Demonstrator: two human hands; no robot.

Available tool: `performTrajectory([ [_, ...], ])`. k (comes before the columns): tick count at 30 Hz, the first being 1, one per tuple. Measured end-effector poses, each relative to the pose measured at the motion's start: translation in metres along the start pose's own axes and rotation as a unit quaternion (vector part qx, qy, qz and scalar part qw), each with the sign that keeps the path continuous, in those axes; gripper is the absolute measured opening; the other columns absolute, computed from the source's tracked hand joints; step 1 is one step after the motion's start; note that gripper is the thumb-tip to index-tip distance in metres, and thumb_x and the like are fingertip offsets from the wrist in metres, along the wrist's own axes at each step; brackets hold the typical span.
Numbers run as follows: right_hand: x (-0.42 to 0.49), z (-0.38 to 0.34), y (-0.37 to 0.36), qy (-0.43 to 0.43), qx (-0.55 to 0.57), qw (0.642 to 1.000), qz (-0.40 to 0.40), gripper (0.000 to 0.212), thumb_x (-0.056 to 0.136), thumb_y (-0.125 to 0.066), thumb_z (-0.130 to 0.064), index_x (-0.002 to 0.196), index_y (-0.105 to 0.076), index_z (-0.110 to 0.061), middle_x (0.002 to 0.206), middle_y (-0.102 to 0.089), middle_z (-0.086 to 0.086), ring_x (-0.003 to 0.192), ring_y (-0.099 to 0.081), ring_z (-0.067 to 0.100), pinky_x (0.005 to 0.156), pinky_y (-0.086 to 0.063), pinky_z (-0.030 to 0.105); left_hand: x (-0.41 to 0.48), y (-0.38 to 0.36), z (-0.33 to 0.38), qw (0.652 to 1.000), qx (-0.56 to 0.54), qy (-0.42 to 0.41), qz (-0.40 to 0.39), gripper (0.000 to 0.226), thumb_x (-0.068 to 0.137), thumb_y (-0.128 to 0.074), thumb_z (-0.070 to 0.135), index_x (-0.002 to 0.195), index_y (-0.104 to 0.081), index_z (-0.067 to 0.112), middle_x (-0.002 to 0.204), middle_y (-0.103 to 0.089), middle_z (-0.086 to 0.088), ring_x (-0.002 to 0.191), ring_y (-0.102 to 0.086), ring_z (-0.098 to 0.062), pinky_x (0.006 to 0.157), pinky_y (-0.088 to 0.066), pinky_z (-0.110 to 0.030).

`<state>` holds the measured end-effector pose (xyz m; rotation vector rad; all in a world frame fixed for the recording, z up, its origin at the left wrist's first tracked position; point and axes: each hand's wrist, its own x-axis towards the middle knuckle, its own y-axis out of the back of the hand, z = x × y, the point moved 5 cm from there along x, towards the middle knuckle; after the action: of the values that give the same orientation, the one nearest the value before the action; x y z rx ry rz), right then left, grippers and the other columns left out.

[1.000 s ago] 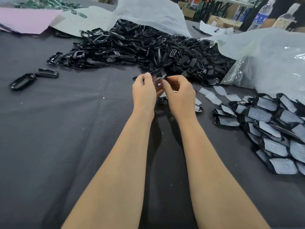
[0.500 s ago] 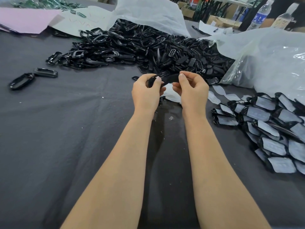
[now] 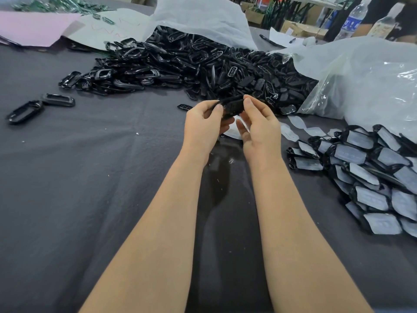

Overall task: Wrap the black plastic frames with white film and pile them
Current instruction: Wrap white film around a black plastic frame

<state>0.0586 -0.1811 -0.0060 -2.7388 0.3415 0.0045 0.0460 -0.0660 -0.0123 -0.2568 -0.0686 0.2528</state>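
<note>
Black frame (image 3: pixel 232 106), turned edge-on since 1 s ago, is being pinched by L hand (image 3: pixel 204 126) & R hand (image 3: pixel 259 125) (both closed on it), w/ white film (image 3: pixel 232 133) hanging below, so wrapping is starting.

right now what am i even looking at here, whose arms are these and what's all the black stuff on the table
This is one picture from a camera worn on a person's head, looking down at their own two bare arms. No machine is involved. The left hand and right hand together hold one black plastic frame above a dark table cloth. Behind it lies a big heap of unwrapped frames spilling from a clear bag. On the right is a pile of wrapped frames covered in white film, with loose film pieces beside it.
</note>
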Motion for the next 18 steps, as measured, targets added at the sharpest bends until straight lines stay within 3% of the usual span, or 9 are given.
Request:
performTrajectory([
  [5, -0.0009, -0.0031, -0.0018, 0.077, -0.085, 0.993, 0.015, 0.015, 0.092, -0.061, -0.009, 0.082, -0.064, -0.02, 0.08, -0.064, -0.004, 0.078, -0.06, 0.008, 0.065, -0.05, 0.015, -0.0006, -0.0027, 0.0012, 1.0, -0.019, -0.002, -0.02, 0.013, 0.095, -0.054, 0.004, 0.103, -0.063, 0.006, 0.089, -0.071, -0.003, 0.08, -0.07, -0.013, 0.067, -0.054, -0.017],
  [9, -0.0002, -0.004, -0.0014, 0.124, -0.115, 0.985, 0.03, 0.015, 0.089, -0.062, -0.004, 0.094, -0.056, -0.017, 0.082, -0.061, 0.003, 0.073, -0.059, 0.01, 0.074, -0.054, 0.025, -0.0003, -0.0025, 0.0006, 1.0, -0.012, -0.007, -0.022, 0.02, 0.094, -0.055, 0.001, 0.114, -0.06, -0.001, 0.095, -0.069, -0.006, 0.083, -0.069, -0.013, 0.068, -0.054, -0.015],
  [12, 0.0032, -0.0012, 0.0007, 0.098, -0.081, 0.991, 0.032, 0.02, 0.088, -0.063, -0.004, 0.101, -0.053, -0.015, 0.084, -0.06, 0.002, 0.074, -0.06, 0.009, 0.073, -0.054, 0.021, 0.0, -0.0024, 0.0, 1.0, -0.001, -0.009, -0.017, 0.023, 0.094, -0.055, 0.001, 0.117, -0.059, -0.002, 0.096, -0.067, -0.009, 0.08, -0.068, -0.011, 0.069, -0.054, -0.015],
  [15, 0.0073, 0.0017, 0.0004, 0.052, -0.054, 0.997, 0.008, 0.012, 0.089, -0.061, -0.002, 0.095, -0.058, -0.013, 0.085, -0.061, 0.002, 0.079, -0.06, 0.012, 0.065, -0.051, 0.017, 0.0001, -0.0025, -0.0009, 1.0, -0.004, -0.005, -0.015, 0.021, 0.094, -0.055, 0.002, 0.115, -0.06, 0.0, 0.092, -0.067, -0.006, 0.073, -0.068, -0.007, 0.07, -0.055, -0.017],
  [18, 0.0089, 0.0036, 0.0004, 0.028, -0.043, 0.999, -0.012, 0.014, 0.09, -0.061, -0.002, 0.091, -0.06, -0.016, 0.085, -0.062, 0.002, 0.078, -0.059, 0.012, 0.065, -0.049, 0.019, 0.0004, -0.0017, -0.0025, 1.0, -0.014, 0.008, -0.01, 0.015, 0.094, -0.056, 0.006, 0.108, -0.062, 0.005, 0.089, -0.069, -0.005, 0.078, -0.069, -0.013, 0.073, -0.058, -0.022],
])
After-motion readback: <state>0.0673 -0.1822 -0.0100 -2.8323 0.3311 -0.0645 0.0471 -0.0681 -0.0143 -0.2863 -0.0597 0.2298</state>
